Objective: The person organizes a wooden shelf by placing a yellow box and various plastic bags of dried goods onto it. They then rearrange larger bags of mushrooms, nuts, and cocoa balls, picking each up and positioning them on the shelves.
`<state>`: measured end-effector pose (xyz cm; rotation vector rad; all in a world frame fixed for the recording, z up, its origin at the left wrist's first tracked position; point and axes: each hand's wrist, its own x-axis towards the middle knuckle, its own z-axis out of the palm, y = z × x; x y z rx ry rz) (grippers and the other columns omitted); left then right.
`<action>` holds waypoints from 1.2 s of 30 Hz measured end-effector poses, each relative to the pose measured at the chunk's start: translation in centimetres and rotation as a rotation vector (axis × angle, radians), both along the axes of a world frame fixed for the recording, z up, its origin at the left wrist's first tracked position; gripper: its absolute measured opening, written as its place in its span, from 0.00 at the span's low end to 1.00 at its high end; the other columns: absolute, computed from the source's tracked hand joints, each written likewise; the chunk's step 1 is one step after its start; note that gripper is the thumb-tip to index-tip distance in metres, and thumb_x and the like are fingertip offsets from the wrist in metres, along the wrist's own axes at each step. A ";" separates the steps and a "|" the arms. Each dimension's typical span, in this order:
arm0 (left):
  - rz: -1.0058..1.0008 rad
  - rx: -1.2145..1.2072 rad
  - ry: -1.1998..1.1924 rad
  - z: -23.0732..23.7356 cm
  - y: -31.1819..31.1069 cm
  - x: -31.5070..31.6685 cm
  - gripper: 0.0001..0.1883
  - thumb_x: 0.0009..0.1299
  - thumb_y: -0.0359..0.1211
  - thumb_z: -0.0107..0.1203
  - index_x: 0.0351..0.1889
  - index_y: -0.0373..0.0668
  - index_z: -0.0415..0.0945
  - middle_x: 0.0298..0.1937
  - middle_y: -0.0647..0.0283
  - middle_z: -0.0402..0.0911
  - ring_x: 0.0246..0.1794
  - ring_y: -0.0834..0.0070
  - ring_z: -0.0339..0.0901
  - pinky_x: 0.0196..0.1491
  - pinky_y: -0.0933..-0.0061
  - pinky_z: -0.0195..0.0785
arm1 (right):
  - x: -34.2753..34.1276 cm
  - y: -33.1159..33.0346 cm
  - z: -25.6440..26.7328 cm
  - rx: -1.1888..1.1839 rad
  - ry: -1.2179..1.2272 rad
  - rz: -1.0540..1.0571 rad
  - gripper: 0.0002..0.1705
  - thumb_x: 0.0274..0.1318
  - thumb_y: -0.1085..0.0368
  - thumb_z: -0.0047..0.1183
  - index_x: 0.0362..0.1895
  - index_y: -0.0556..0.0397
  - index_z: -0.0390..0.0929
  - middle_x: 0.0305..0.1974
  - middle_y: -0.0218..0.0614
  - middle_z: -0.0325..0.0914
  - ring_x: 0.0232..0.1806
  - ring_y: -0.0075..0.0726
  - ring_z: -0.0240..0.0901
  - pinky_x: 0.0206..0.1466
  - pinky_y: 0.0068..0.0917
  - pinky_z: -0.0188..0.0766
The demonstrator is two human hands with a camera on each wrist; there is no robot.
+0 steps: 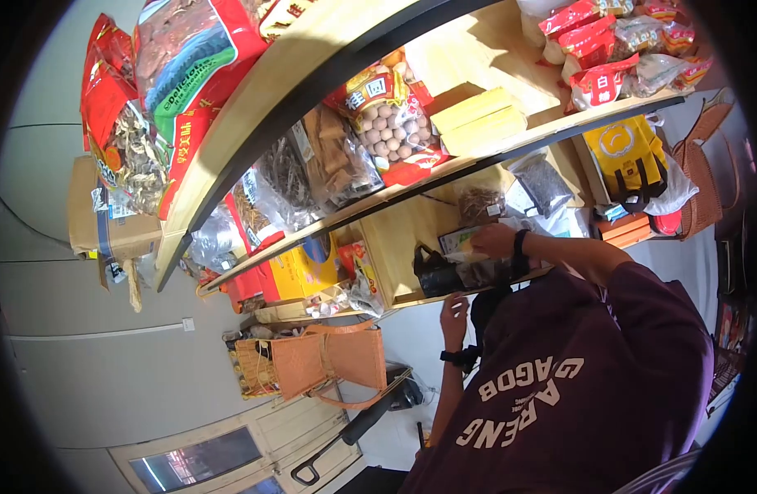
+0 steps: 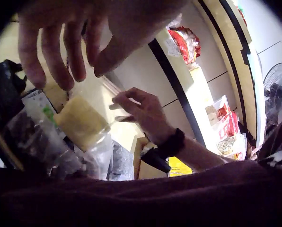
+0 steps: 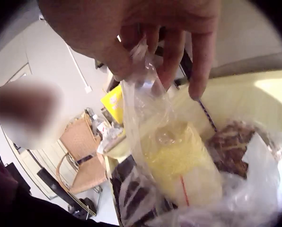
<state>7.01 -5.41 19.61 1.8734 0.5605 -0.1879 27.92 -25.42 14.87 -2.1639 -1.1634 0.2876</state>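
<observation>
My right hand [image 1: 494, 240] reaches onto the lower shelf. In the right wrist view, its thumb and fingers pinch the gathered top of a clear plastic bag [image 3: 179, 156] with yellow contents. The same bag [image 2: 82, 123] shows in the left wrist view, below my left hand [image 2: 79, 42]. That left hand holds nothing, its fingers spread and loosely bent; in the head view it hovers in front of the shelf edge. Beside the yellow bag lie a bag of brown dried goods [image 3: 231, 146] and a dark-filled bag [image 3: 131, 194].
Above, the upper shelf [image 1: 469, 49] carries a bag of round brown fruit [image 1: 391, 132], yellow blocks [image 1: 481, 119] and several red-and-clear packets [image 1: 597, 82]. A black bag [image 1: 432, 272] sits left of my right hand. A woven chair [image 1: 337, 362] stands beyond the shelf, and a yellow bag [image 1: 626, 156] at right.
</observation>
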 end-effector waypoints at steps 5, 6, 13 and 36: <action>0.021 0.024 -0.153 2.8 0.8 4.0 0.32 0.69 0.34 0.67 0.68 0.40 0.65 0.54 0.58 0.78 0.47 0.72 0.80 0.44 0.74 0.76 | -0.1 -3.9 9.9 0.197 0.038 0.084 0.10 0.64 0.57 0.55 0.36 0.49 0.81 0.38 0.37 0.80 0.45 0.49 0.78 0.47 0.45 0.76; 0.017 0.016 -0.175 5.1 -0.1 5.4 0.33 0.68 0.33 0.68 0.69 0.40 0.65 0.55 0.58 0.77 0.47 0.72 0.80 0.46 0.74 0.76 | -0.3 -4.8 12.0 0.245 0.032 0.097 0.10 0.64 0.58 0.55 0.36 0.49 0.81 0.38 0.37 0.80 0.45 0.49 0.78 0.47 0.44 0.76; -0.291 -0.207 -0.280 11.3 -2.3 12.3 0.13 0.73 0.28 0.61 0.53 0.33 0.81 0.39 0.62 0.84 0.38 0.79 0.81 0.42 0.78 0.74 | -1.1 -10.5 22.7 0.397 -0.072 -0.045 0.09 0.64 0.58 0.57 0.38 0.50 0.81 0.38 0.37 0.80 0.42 0.49 0.79 0.42 0.42 0.76; -0.680 -0.201 -0.609 28.5 -20.8 37.9 0.20 0.75 0.37 0.60 0.57 0.32 0.79 0.47 0.58 0.85 0.41 0.74 0.86 0.39 0.76 0.83 | 8.2 -24.0 33.8 0.621 -0.358 -0.810 0.12 0.67 0.62 0.59 0.40 0.60 0.82 0.30 0.38 0.81 0.26 0.29 0.80 0.33 0.27 0.76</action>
